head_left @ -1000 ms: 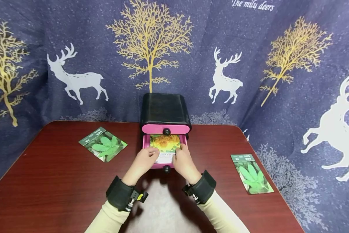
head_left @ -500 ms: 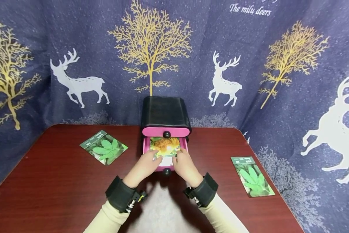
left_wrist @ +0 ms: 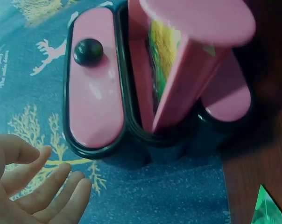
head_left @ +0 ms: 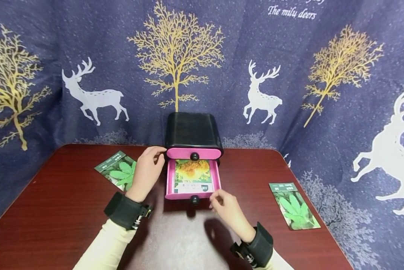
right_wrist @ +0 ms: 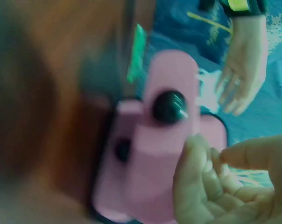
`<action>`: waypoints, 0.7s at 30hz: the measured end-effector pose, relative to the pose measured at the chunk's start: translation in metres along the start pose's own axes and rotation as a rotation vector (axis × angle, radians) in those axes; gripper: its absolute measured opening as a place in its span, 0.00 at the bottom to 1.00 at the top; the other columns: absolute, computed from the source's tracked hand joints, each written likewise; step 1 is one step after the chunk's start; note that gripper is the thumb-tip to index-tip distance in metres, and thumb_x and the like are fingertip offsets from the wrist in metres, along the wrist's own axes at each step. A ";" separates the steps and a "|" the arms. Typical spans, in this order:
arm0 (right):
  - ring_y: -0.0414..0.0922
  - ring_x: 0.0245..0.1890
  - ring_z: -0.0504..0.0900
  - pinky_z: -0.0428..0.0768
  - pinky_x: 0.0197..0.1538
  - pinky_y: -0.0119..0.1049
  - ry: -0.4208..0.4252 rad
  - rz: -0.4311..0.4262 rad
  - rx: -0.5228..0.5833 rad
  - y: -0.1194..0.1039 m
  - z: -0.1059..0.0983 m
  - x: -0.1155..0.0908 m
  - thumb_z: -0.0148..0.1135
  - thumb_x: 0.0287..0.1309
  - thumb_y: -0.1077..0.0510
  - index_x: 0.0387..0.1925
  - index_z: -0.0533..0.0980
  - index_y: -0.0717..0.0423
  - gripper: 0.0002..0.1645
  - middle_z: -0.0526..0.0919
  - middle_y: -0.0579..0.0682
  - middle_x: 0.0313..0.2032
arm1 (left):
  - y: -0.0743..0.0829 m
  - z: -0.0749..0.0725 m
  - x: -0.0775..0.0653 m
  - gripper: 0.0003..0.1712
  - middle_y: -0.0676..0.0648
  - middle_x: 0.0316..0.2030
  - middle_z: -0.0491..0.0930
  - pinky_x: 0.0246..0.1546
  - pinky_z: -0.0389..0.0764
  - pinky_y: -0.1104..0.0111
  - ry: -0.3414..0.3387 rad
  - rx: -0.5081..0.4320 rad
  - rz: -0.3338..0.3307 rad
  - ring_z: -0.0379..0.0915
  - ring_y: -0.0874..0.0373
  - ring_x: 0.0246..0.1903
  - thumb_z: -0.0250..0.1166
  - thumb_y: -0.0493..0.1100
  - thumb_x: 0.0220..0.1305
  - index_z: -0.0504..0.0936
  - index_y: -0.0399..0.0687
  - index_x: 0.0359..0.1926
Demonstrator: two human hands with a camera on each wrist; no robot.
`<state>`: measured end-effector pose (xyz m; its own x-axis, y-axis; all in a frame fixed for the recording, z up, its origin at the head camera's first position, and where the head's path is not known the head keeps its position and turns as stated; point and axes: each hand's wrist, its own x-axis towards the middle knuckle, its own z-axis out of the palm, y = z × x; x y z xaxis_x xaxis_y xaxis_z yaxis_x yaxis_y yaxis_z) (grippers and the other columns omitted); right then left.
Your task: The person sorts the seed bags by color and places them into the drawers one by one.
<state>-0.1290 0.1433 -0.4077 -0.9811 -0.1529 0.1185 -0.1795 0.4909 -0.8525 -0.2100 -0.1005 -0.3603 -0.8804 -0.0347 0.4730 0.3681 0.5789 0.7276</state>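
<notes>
A pink drawer (head_left: 168, 180) with a black knob (head_left: 195, 200) stands pulled out of a black drawer box (head_left: 192, 129). Flat inside it lies a packet (head_left: 192, 171) printed with a yellow-orange flower, its white end toward the front. My left hand (head_left: 147, 168) is beside the box's left edge. In the left wrist view, that hand's fingers (left_wrist: 61, 191) are spread loosely, apart from the box, holding nothing. At the drawer's right front corner, my right hand (head_left: 229, 210) has loosely bent fingers, with nothing held. The right wrist view shows this hand's fingertips (right_wrist: 192, 144) right by the drawer front.
A green leaf packet (head_left: 121, 170) lies on the table at left, partly behind my left hand. Another leaf packet (head_left: 294, 206) lies near the right edge. Above the pulled-out drawer is a second pink drawer front (head_left: 178, 153), pushed in. A deer-print cloth (head_left: 222, 86) hangs behind.
Both hands have left the flower packet, which now lies in the drawer. The left hand has moved up and left to the box's side; the right has moved right to the drawer's front corner.
</notes>
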 end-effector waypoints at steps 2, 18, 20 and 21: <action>0.46 0.24 0.82 0.83 0.32 0.38 -0.122 0.073 0.180 0.010 0.004 -0.004 0.51 0.62 0.66 0.34 0.72 0.71 0.07 0.81 0.63 0.26 | -0.003 0.001 0.004 0.15 0.41 0.51 0.76 0.47 0.78 0.57 0.001 0.010 0.026 0.76 0.48 0.47 0.56 0.35 0.63 0.80 0.41 0.50; 0.57 0.56 0.75 0.71 0.61 0.45 -0.378 0.510 1.081 0.018 0.034 0.007 0.52 0.65 0.55 0.35 0.72 0.54 0.07 0.70 0.72 0.57 | -0.012 0.023 0.027 0.25 0.41 0.67 0.61 0.60 0.69 0.51 -0.180 0.124 0.054 0.62 0.44 0.64 0.57 0.39 0.65 0.70 0.52 0.63; 0.57 0.56 0.76 0.71 0.61 0.44 -0.362 0.523 1.137 0.017 0.036 0.008 0.51 0.65 0.56 0.33 0.73 0.53 0.06 0.70 0.72 0.57 | -0.013 0.025 0.027 0.24 0.41 0.66 0.62 0.58 0.71 0.52 -0.165 0.127 0.058 0.64 0.44 0.63 0.57 0.37 0.65 0.71 0.52 0.62; 0.57 0.55 0.76 0.71 0.61 0.44 -0.354 0.525 1.156 0.016 0.037 0.009 0.51 0.65 0.56 0.33 0.73 0.53 0.06 0.70 0.72 0.57 | -0.013 0.025 0.027 0.24 0.41 0.66 0.63 0.57 0.72 0.52 -0.150 0.126 0.062 0.65 0.44 0.62 0.57 0.36 0.64 0.72 0.52 0.62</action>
<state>-0.1381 0.1182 -0.4389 -0.8110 -0.4718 -0.3461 0.5529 -0.4244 -0.7171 -0.2465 -0.0882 -0.3693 -0.8952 0.1208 0.4289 0.3912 0.6738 0.6269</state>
